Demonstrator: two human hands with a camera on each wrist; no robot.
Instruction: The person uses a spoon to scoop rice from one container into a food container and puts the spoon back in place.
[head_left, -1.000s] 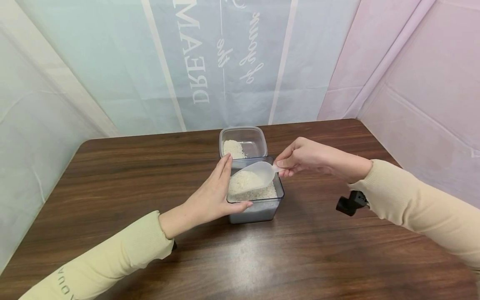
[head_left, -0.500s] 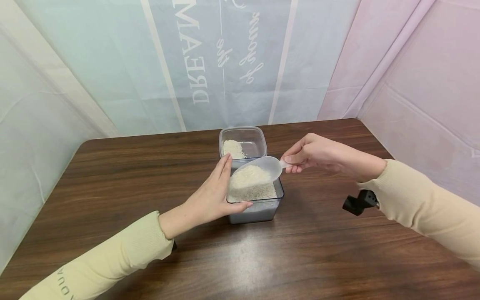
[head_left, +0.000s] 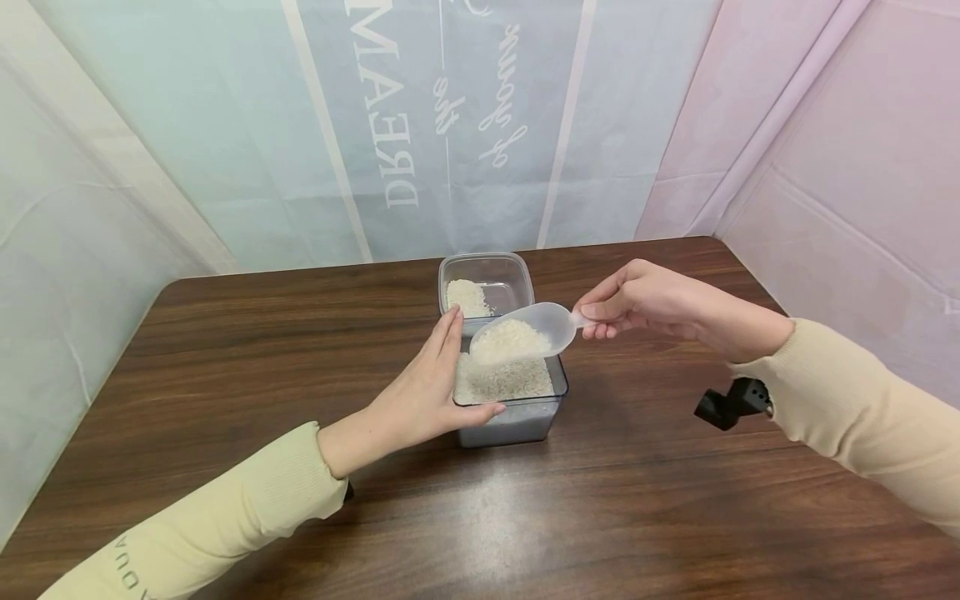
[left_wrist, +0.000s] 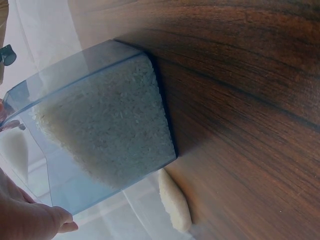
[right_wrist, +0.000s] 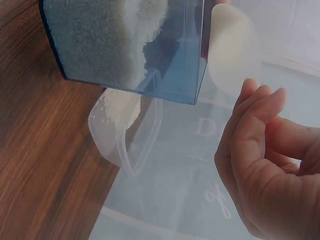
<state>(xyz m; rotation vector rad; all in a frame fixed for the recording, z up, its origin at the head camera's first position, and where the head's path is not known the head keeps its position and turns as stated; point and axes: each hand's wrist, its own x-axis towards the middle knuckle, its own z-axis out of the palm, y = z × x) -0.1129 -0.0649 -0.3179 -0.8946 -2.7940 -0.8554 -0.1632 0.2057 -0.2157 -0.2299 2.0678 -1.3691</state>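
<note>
My right hand (head_left: pixel 648 296) pinches the handle of a translucent white scoop (head_left: pixel 562 323) by its end. White rice (head_left: pixel 512 340) lies in the scoop, which hangs slightly tilted above a grey-blue see-through bin (head_left: pixel 508 425). The bin holds a deep bed of rice (left_wrist: pixel 115 125). Against the bin's left side lies my left hand (head_left: pixel 416 398), its fingers straight toward the far corner and its thumb along the near rim. In the right wrist view, the scoop's bowl (right_wrist: pixel 247 75) shows beyond the curled fingers of my right hand (right_wrist: pixel 260 155).
Right behind the bin stands a clear plastic container (head_left: pixel 513 292) with a small heap of rice (head_left: pixel 467 298) at its left. Both containers are on a dark wooden table (head_left: pixel 300 350). A printed cloth backdrop (head_left: pixel 457 192) hangs behind the table's far edge.
My right hand has lifted the scoop of rice and drawn it to the right and away, uncovering more rice in the bin. My left hand has stayed in place.
</note>
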